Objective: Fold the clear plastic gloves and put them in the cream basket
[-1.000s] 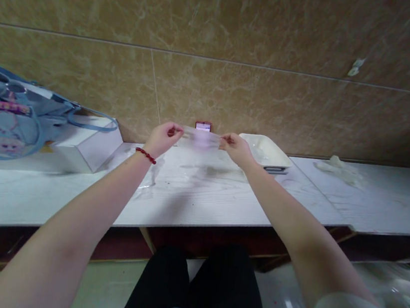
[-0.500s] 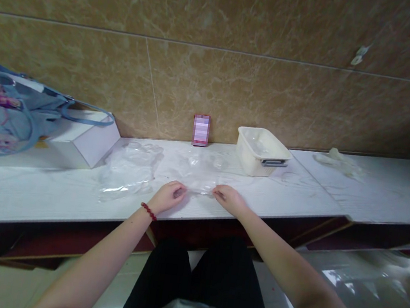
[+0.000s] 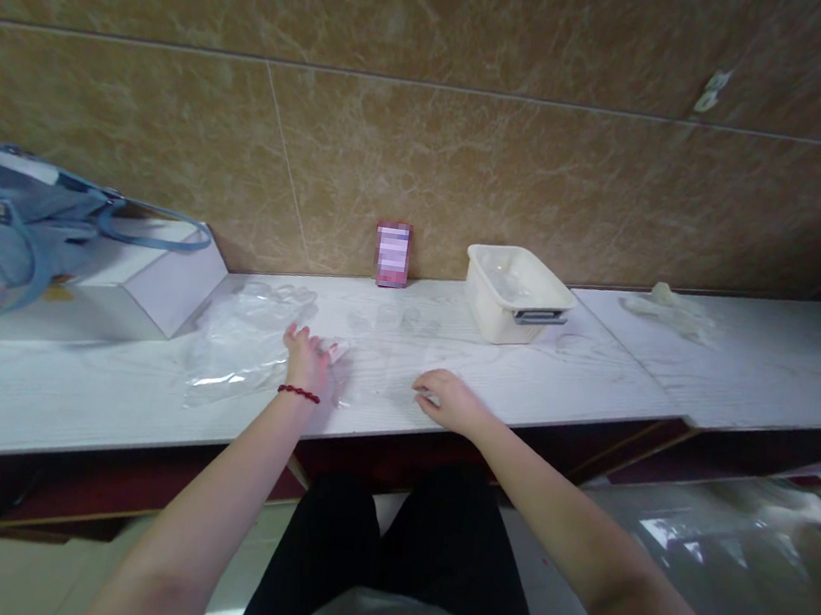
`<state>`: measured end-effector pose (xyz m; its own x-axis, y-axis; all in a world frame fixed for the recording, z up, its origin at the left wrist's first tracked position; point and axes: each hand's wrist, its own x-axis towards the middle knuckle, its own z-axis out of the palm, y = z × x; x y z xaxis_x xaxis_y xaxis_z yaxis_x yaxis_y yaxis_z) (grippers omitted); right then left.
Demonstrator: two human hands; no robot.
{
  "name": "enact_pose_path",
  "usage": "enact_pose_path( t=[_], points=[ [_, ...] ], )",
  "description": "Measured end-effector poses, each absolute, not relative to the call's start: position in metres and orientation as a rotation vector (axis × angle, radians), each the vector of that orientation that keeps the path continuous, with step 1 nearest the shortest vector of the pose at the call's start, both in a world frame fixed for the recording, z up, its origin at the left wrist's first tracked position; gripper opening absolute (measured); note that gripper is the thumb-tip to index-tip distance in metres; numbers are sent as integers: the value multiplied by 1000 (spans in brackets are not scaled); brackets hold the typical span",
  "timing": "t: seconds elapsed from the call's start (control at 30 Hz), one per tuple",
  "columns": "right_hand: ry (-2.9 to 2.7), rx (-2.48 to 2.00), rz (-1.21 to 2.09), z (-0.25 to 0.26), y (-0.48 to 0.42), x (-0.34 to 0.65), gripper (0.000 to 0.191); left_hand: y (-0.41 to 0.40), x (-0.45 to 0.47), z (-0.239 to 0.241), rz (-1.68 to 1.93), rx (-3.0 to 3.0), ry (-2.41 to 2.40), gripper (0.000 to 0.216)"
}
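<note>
Left hand [image 3: 308,360] lies open, fingers spread flat, touching the edge of the crumpled pile of clear plastic bags [image 3: 243,346]. Right hand [image 3: 445,400] has its fingers curled at the edge of a flat clear plastic bag [image 3: 379,384] lying between the hands; can't tell if it is pinching. Both hands rest on the white wood-grain tabletop [image 3: 68,383]. A white plastic rectangular tub [image 3: 514,296] and a small red box [image 3: 391,255] stand against the brown marble-look tiled wall [image 3: 476,155].

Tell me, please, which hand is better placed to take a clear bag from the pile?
Probably the left: the left hand lies spread at the edge of the pile of clear bags; the right hand rests apart from it, nearer the table edge.
</note>
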<state>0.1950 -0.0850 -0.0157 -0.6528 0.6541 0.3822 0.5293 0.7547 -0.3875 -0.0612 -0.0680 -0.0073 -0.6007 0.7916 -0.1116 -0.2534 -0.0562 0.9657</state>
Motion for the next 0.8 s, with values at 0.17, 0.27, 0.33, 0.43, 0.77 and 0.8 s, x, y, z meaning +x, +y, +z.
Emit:
enact_pose_path(
  t=[0.17, 0.27, 0.33, 0.43, 0.77, 0.8],
  points=[
    [-2421, -885, 391, -8, -90, 200, 25, -73, -57, 1, 1707, 756, 1170, 45],
    [-2407, -892, 415, -4, -89, 202, 26, -75, -53, 6, 1635, 818, 1093, 49],
    [-2395, -897, 424, -2, -88, 201, 27, -76, -49, 7, 1606, 902, 1104, 50],
    [-2344, -932, 421, 0, -85, 194, 27, -76, -45, 7, 1562, 981, 1101, 50],
    [-2449, -966, 312, 8, -61, 131, 23, -76, -34, 2, 1548, 817, 970, 49],
    [-2489, -955, 293, 8, -60, 126, 25, -75, -37, 1, 1550, 820, 975, 48]
  ],
)
